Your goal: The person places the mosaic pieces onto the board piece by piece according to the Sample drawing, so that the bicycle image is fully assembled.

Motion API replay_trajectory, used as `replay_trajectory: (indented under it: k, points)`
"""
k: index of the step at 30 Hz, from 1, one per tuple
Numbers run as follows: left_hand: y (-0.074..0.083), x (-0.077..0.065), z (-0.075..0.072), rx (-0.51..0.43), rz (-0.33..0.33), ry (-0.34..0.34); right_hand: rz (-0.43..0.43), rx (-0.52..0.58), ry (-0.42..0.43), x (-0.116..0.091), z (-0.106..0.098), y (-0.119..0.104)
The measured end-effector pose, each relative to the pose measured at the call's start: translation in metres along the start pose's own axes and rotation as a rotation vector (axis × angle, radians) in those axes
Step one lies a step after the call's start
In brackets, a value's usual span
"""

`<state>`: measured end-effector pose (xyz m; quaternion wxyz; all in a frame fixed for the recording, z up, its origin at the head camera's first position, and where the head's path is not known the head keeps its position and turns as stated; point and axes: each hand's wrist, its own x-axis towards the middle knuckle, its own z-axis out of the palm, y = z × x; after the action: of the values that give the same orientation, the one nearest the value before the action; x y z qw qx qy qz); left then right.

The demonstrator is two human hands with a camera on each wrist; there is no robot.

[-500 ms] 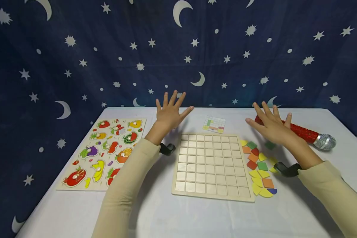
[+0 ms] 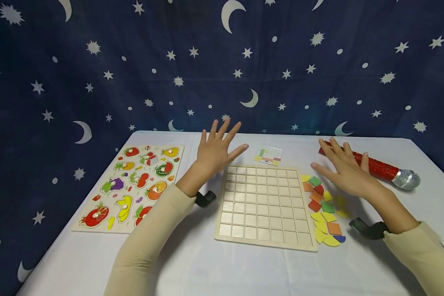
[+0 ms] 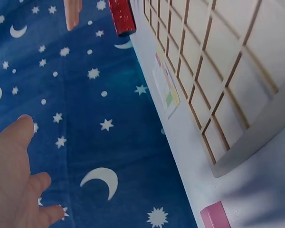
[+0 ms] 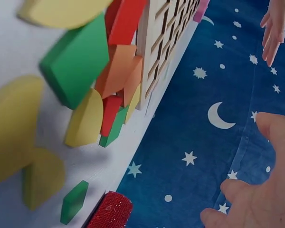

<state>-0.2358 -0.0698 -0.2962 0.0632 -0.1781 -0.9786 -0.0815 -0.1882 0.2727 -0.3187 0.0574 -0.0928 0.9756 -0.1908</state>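
Observation:
My left hand (image 2: 215,153) hovers above the table with fingers spread, near the far left corner of a wooden grid board (image 2: 264,205). My right hand (image 2: 345,172), fingers also straight and spread, is held over the far right area and overlaps a red glittery toy microphone (image 2: 382,167) in the head view. Neither hand holds anything. Right of the board lie loose flat blocks in yellow, green, orange, red and blue, among them an orange square (image 2: 334,228) and a green piece (image 4: 76,61). Behind the board is a small printed pattern card (image 2: 268,154).
A wooden fruit puzzle board (image 2: 96,197) lies on the left of the white-covered table (image 2: 266,271). A small pink block (image 3: 215,216) shows in the left wrist view. A dark blue curtain (image 2: 203,90) with stars and moons hangs behind the table.
Both hands have sunk slightly and shifted a little to the right, fingers still spread. The head view has shifted slightly. The objects on the table lie as before.

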Motion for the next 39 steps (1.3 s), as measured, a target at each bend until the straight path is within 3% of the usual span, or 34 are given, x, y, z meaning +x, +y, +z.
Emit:
replay_trajectory:
  k: [7, 16, 20, 26, 32, 39]
  points:
    - [0.0, -0.024, 0.0, -0.093, 0.056, 0.005, -0.013, 0.007, 0.004, -0.013, 0.005, 0.002]
    - [-0.003, -0.061, 0.014, -0.236, 0.131, -0.012, -0.058, 0.061, 0.021, -0.022, 0.012, 0.01]
    - [-0.005, -0.079, 0.019, -0.292, 0.135, -0.042, -0.065, 0.104, -0.011, -0.025, 0.013, 0.016]
    - [-0.009, -0.106, 0.024, -0.43, 0.15, -0.17, -0.063, 0.065, 0.008, -0.027, 0.009, 0.023]
    - [-0.016, -0.123, 0.032, -0.533, 0.198, -0.248, -0.172, 0.09, 0.037, -0.031, 0.007, 0.03]
    - [-0.019, -0.127, 0.038, -0.618, 0.233, -0.278, -0.33, 0.175, -0.07, -0.034, 0.004, 0.038]
